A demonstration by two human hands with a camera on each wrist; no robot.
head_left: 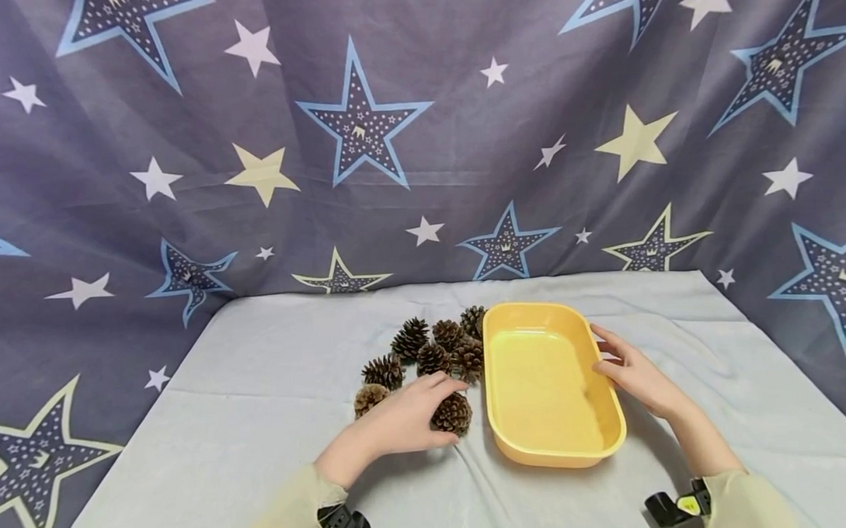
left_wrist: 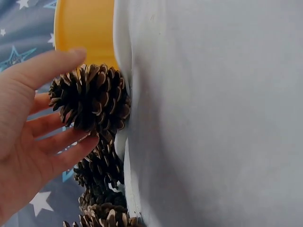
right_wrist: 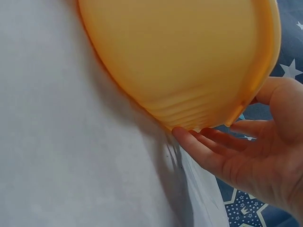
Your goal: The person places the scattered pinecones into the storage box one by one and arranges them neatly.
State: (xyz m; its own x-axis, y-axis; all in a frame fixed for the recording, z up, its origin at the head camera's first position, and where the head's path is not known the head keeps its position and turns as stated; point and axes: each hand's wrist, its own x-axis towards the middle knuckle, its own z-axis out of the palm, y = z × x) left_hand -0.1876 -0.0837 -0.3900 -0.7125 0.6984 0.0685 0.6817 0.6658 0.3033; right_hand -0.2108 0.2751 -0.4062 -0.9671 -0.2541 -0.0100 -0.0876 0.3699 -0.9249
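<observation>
A pine cone [head_left: 455, 416] is framed by the spread left grip [head_left: 410, 413]; firm contact cannot be confirmed. It lies toward nine o'clock of the yellow tub [head_left: 542, 388], should prove light and stiff with brittle scales, and is best taken round its sides. Other cones [head_left: 410, 339] are clustered from ten to one o'clock. The tub's edge is pinched near three o'clock by the right grip [head_left: 637, 377]. The table [head_left: 213, 450] is covered with pale cloth, backed by a starred curtain [head_left: 455, 177].

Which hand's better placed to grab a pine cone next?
The left hand, I'd say: it straddles a pine cone, while the right hand holds the yellow tray by its right rim.
</observation>
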